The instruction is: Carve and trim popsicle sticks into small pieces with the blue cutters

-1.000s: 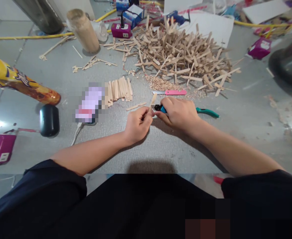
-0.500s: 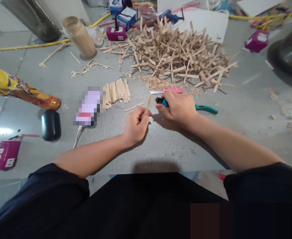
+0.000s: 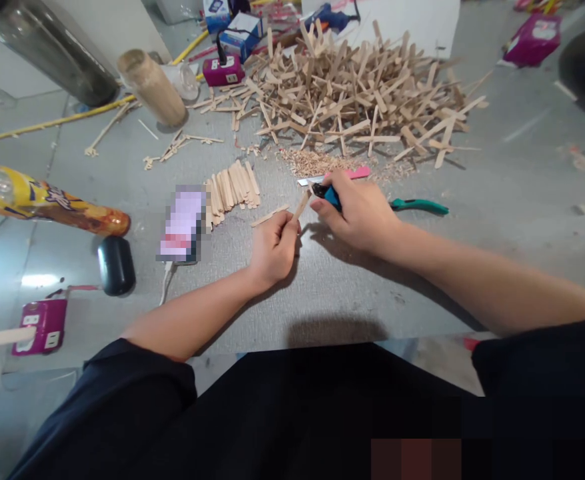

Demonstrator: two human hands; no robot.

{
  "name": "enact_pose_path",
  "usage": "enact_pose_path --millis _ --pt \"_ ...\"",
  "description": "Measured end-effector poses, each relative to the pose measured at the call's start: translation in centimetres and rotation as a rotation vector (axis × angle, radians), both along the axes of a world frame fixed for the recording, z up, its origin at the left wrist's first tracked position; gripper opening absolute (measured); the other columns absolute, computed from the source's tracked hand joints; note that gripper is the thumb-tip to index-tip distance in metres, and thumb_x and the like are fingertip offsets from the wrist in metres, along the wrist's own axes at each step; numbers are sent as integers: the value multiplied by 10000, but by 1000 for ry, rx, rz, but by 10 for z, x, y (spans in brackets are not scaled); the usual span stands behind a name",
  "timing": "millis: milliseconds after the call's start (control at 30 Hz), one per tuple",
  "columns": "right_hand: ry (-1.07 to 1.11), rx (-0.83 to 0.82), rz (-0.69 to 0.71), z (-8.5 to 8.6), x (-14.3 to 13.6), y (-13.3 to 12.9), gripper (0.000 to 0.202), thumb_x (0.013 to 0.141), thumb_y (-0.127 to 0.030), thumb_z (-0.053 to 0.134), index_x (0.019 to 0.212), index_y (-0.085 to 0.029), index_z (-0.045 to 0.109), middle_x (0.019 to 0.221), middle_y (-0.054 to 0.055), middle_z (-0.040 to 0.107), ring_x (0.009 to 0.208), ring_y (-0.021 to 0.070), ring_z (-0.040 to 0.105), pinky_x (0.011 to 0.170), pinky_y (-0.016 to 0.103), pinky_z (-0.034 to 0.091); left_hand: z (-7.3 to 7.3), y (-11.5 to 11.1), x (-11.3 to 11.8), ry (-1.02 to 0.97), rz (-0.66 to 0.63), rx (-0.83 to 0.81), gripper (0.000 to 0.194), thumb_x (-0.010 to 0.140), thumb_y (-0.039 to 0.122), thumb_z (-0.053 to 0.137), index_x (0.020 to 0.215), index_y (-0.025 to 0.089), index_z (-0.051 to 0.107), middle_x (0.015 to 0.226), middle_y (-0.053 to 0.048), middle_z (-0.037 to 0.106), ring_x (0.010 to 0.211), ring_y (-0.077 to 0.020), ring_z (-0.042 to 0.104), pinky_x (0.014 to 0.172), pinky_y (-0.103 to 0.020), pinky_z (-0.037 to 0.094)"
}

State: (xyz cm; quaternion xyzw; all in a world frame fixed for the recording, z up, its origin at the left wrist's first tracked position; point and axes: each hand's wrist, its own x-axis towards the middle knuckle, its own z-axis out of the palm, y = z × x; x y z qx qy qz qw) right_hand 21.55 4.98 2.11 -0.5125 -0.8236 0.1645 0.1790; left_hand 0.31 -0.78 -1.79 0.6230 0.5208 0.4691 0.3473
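Observation:
My left hand [image 3: 274, 250] is closed around the lower end of a wooden craft stick [image 3: 301, 205], whose free end points up and to the right. My right hand [image 3: 360, 207] is wrapped around pliers [image 3: 331, 197] with a blue-green grip; their small dark jaws meet the stick's upper end. A teal handle [image 3: 419, 205] sticks out to the right behind the wrist. Just beyond my right fingers lies a pink-handled craft knife [image 3: 360, 173], partly covered. A single loose stick [image 3: 271, 215] rests beside my left knuckles, near a row of sticks [image 3: 232, 191].
A large heap of crossed sticks [image 3: 357, 100] fills the back, with shavings [image 3: 312, 162] before it. To the left are a phone [image 3: 182, 223] on a cable, a black case [image 3: 116, 265], a yellow bottle [image 3: 47, 197] and a wooden cup [image 3: 155, 87]. Purple power socket [image 3: 224, 70] stands behind.
The stick's upper end and the pliers' jaws have come together, closing the earlier gap. The stick leans further right. The whole view has shifted slightly.

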Motion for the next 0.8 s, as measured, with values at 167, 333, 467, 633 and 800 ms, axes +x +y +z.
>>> enact_pose_path --millis 167,333,467,633,800 --pt "525 -396 166 -5 -5 -6 547 1211 -776 399 970 -300 521 692 -24 582 670 223 580 700 369 409 2 2 -4 45 19 18 374 1156 324 573 789 255 575 660 17 602 619 -154 559 622 -330 399" --pt "314 -260 209 4 -8 -14 453 1218 -590 434 1062 -241 678 858 60 728 753 236 619 716 372 378 5 1 -3 80 55 -46 336 1144 308 602 813 251 630 685 13 635 646 -162 574 630 -323 424" --pt "-227 51 174 16 -5 -20 476 1227 -515 464 1398 -196 774 1186 178 843 851 285 692 691 400 202 6 2 -4 104 76 -55 359 1140 328 633 791 249 610 688 19 601 660 -157 526 622 -318 393" --pt "-379 118 174 13 3 -5 544 1220 -529 395 1354 -204 811 1179 198 866 868 307 704 702 406 179 5 4 -9 206 32 -51 328 1168 332 634 858 240 683 714 9 680 659 -155 586 637 -328 406" --pt "-383 10 275 1 9 12 528 1196 -555 418 1291 -214 809 1057 158 866 801 296 684 695 394 201 4 3 -12 273 9 -27 353 1210 377 610 914 234 739 806 -25 776 765 -181 709 731 -347 483"
